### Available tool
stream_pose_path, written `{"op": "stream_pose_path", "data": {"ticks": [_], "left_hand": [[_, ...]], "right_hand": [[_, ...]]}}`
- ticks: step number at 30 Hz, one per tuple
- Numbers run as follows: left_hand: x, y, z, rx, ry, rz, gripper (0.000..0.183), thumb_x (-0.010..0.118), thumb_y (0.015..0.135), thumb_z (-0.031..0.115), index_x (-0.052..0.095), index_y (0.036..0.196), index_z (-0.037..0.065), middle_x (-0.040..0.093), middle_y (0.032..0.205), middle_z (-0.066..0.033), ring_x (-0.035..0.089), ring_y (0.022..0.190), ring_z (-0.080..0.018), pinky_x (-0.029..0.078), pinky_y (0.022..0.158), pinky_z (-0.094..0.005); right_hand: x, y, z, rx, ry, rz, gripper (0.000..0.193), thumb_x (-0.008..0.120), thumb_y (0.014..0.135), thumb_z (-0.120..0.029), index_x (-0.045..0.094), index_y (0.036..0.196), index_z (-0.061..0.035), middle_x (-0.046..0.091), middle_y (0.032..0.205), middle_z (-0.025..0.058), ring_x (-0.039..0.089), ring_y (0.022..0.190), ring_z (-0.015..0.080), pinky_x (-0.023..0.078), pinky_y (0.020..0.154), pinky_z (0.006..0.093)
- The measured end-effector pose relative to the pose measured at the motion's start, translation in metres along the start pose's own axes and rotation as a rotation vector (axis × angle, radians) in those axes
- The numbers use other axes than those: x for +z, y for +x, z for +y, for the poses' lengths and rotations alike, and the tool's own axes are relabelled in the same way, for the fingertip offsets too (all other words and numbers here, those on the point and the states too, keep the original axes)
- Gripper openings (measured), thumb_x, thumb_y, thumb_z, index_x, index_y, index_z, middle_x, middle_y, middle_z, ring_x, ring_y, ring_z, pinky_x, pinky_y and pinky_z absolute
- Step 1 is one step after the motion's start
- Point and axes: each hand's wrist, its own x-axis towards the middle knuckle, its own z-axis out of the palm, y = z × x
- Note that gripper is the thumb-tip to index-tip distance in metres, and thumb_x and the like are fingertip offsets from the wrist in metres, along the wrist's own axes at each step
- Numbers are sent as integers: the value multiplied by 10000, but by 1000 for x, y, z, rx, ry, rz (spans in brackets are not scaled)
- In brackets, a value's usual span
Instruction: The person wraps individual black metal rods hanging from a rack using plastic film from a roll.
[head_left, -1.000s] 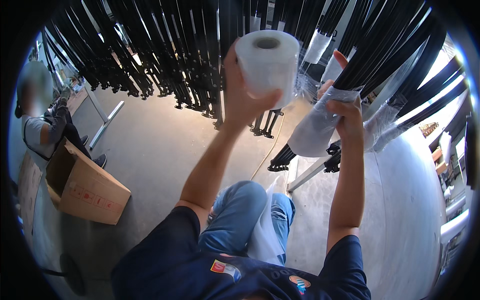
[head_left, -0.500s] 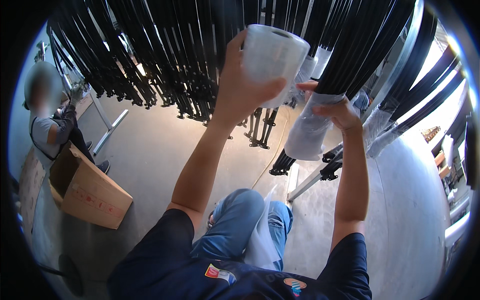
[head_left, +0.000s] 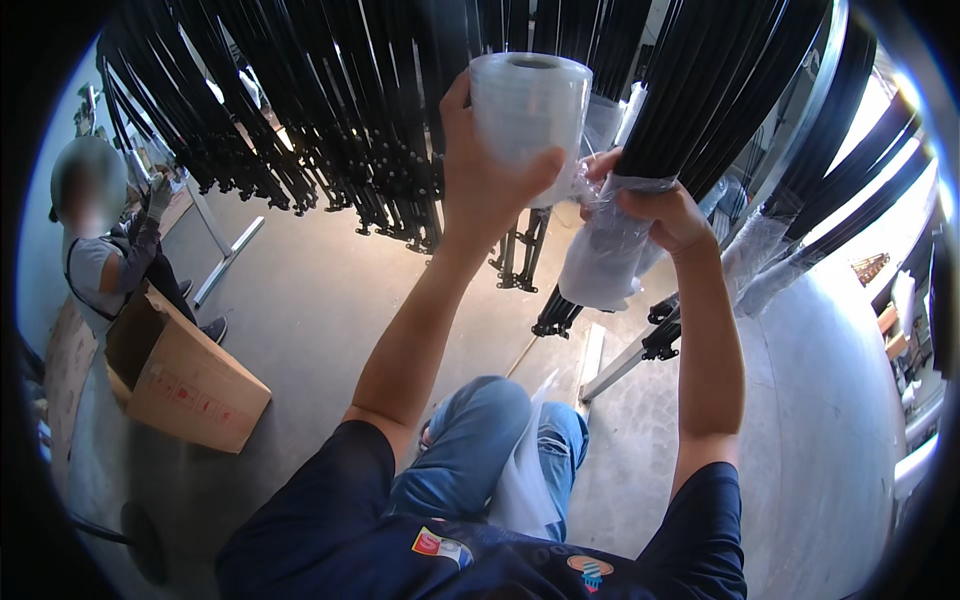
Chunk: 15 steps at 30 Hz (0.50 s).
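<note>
My left hand (head_left: 485, 175) grips a thick roll of clear stretch film (head_left: 535, 110), held upright with its core hole showing on top. To its right, my right hand (head_left: 672, 215) clasps a hanging bundle of black bars (head_left: 690, 95), thumb and fingers on either side. Around the bundle, just below and under that hand, sits a sleeve of white wrapping (head_left: 605, 255) with shiny film over its upper part. Black bar ends (head_left: 558, 318) stick out beneath the wrapping. The roll is close to the bundle, and thin film seems to stretch between them.
Rows of hanging black bars (head_left: 350, 110) fill the back and left. Other film-wrapped bundles (head_left: 765, 255) hang at the right. A metal stand leg (head_left: 615, 375) reaches the floor. A cardboard box (head_left: 195, 385) stands at left beside a seated person (head_left: 110, 250). A white sheet (head_left: 525, 480) lies on my lap.
The film roll has shifted slightly left and turned more upright. My right hand has moved a little left along with the bundle, and the white wrapping looks more tightly gathered near the fingers.
</note>
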Motion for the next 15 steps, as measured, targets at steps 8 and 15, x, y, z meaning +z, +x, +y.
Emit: {"op": "stream_pose_path", "data": {"ticks": [8, 15], "left_hand": [[-12, 1, -2, -102, -24, -17, 789, 672, 571, 200, 249, 1215, 28, 469, 1021, -153, 536, 915, -252, 499, 712, -356], [-64, -24, -18, -129, -147, -70, 798, 679, 554, 252, 295, 1215, 23, 466, 1047, -138, 498, 983, -233, 461, 777, -368]], "right_hand": [[-8, 7, 8, -19, -91, -67, 404, 688, 509, -229, 619, 882, -90, 587, 908, 89, 551, 808, 209, 427, 771, 373], [9, 4, 18, -34, 52, 208, 325, 658, 483, -86, 589, 801, -65, 566, 796, 51, 552, 688, 186, 466, 683, 329]]}}
